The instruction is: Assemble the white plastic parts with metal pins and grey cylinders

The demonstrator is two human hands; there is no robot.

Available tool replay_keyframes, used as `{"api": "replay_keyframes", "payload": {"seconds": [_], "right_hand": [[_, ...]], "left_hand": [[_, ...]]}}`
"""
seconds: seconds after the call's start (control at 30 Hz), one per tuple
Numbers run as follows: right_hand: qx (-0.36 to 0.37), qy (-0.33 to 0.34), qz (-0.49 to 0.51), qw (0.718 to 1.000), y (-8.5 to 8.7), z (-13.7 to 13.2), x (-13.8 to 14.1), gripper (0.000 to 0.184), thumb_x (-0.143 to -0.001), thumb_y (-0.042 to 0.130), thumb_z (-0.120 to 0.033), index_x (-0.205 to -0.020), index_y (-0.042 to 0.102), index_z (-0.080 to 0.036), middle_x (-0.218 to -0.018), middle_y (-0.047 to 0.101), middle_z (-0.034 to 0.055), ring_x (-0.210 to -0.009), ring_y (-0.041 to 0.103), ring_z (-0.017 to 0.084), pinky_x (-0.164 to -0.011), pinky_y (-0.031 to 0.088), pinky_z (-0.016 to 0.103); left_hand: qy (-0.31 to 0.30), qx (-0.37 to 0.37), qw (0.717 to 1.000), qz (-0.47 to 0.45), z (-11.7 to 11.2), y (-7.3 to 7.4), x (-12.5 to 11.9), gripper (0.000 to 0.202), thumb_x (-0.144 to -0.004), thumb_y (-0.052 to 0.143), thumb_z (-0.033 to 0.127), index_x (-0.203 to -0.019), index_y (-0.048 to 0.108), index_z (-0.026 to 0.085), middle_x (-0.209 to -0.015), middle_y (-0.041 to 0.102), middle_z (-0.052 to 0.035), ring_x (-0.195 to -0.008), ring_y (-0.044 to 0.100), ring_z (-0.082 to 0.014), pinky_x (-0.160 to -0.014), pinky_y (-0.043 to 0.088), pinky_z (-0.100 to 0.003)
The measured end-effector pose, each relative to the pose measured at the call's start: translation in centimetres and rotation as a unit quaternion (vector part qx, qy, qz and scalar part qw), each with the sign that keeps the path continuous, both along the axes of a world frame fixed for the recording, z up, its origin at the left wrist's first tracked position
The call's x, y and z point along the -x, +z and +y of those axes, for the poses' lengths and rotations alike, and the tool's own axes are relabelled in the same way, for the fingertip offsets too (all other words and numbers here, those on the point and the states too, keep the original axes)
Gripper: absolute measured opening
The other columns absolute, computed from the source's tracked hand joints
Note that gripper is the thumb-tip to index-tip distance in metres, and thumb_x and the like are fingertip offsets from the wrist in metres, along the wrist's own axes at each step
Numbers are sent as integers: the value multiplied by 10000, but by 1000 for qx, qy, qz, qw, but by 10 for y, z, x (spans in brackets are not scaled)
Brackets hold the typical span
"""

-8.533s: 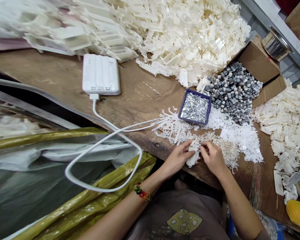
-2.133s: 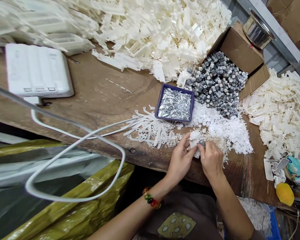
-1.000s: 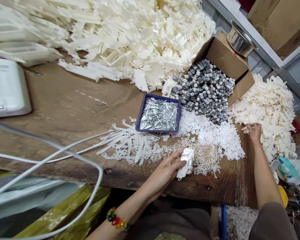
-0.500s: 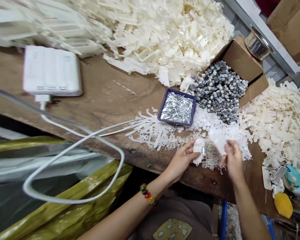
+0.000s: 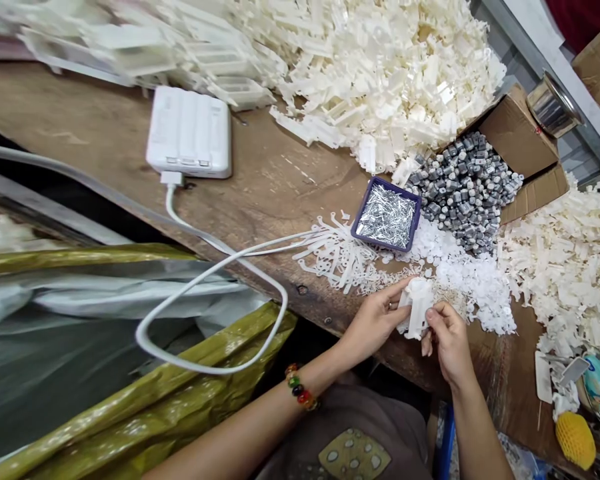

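A small white plastic housing (image 5: 405, 325) is gripped between the thumb and fingers of my left hand (image 5: 375, 321), just over the bench's front edge. Against it lies a white plastic cover piece (image 5: 421, 300), pinched at its right side by my right hand (image 5: 446, 333). The cover hides most of the housing's inside. Just behind my hands, tiny beige clips and white discs (image 5: 480, 283) are heaped on the wood. Left of them is a bunch of thin white strips with looped ends (image 5: 337, 253).
A purple tray (image 5: 356, 223) holds metal pins. Behind it, grey motor-like cylinders (image 5: 467, 187) spill from a cardboard box (image 5: 523, 133). Cream plastic parts (image 5: 380, 73) are piled at the back and right. A white power bank (image 5: 190, 133) trails a looping cable (image 5: 145, 333).
My right hand has brought the cover piece leftward and down onto the housing in my left hand. The metal cylinder seen in the housing is now covered. The camera view has shifted left.
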State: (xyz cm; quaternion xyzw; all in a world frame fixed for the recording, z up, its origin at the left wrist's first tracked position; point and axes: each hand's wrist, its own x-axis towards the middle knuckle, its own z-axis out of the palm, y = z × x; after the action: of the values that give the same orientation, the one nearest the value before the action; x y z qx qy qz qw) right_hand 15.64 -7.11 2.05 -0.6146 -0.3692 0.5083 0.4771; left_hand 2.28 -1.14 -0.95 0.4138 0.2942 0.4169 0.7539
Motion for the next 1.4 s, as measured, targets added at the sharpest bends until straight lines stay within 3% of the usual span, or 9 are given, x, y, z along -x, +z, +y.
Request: {"api": "replay_keyframes", "payload": {"seconds": [0.23, 0.37, 0.63, 0.8, 0.93, 1.03, 1.2, 1.4], "right_hand": [[-28, -32, -5, 999, -6, -3, 5, 312, -787, 585, -473, -733, 449, -197, -458, 493, -95, -284, 436, 50, -295, 303, 146], [-22, -27, 12, 999, -8, -4, 6, 314, -786, 590, -472, -792, 426, -204, -493, 527, -92, -285, 439, 48, -285, 287, 136], [-1, -2, 55, 998, -11, -7, 5, 340, -780, 608, -456, -873, 393, -210, -508, 530, -95, -279, 417, 49, -284, 271, 133], [-22, 29, -16, 999, -16, -9, 4, 287, -844, 500, -476, -923, 388, -224, -513, 456, -107, -305, 384, 58, -328, 301, 165], [-84, 68, -187, 976, 4, 1, -5, 278, -860, 478, -447, -1016, 465, -218, -765, 536, -15, -640, 543, 113, -576, 441, 233], [-113, 141, -283, 942, 18, 7, -8, 233, -884, 437, -413, -970, 523, -214, -882, 551, 18, -836, 536, 153, -744, 428, 281], [-137, 164, -318, 924, 21, 6, -5, 231, -891, 421, -387, -1015, 510, -213, -918, 553, 24, -851, 525, 160, -745, 416, 278], [-163, 122, -325, 923, 15, 3, -2, 205, -884, 415, -378, -886, 515, -200, -791, 547, 10, -744, 510, 151, -664, 390, 262]], "left_hand": [[15, -57, 996, 69, -3, 5, 2, 530, -766, 573, 258, -1285, 510, 176, -1011, 679, -32, -878, 610, -187, -788, 479, -277], [-12, -78, 992, 103, -3, 10, 7, 527, -796, 529, 286, -1309, 480, 176, -980, 687, -22, -838, 612, -179, -777, 482, -274], [-75, -109, 983, 127, -1, 18, 17, 496, -826, 429, 264, -1294, 481, 110, -1083, 657, -70, -953, 574, -194, -884, 436, -304], [-79, -107, 980, 145, -7, 21, 18, 605, -770, 566, 315, -1320, 412, 115, -984, 662, -70, -849, 592, -201, -778, 480, -304], [-69, -162, 971, 164, -7, 22, 21, 506, -784, 567, 290, -1261, 489, 141, -1174, 609, -97, -1047, 550, -234, -926, 414, -335], [-84, -212, 959, 168, -5, 23, 26, 486, -807, 562, 316, -1272, 501, 185, -1269, 564, -85, -1132, 519, -233, -995, 358, -335], [-84, -226, 953, 185, -3, 24, 31, 493, -788, 602, 324, -1259, 529, 200, -1243, 594, -74, -1100, 551, -231, -986, 369, -324], [-79, -207, 958, 181, -8, 29, 28, 448, -777, 610, 315, -1210, 576, 208, -1240, 600, -56, -1121, 536, -240, -987, 361, -334]]}}
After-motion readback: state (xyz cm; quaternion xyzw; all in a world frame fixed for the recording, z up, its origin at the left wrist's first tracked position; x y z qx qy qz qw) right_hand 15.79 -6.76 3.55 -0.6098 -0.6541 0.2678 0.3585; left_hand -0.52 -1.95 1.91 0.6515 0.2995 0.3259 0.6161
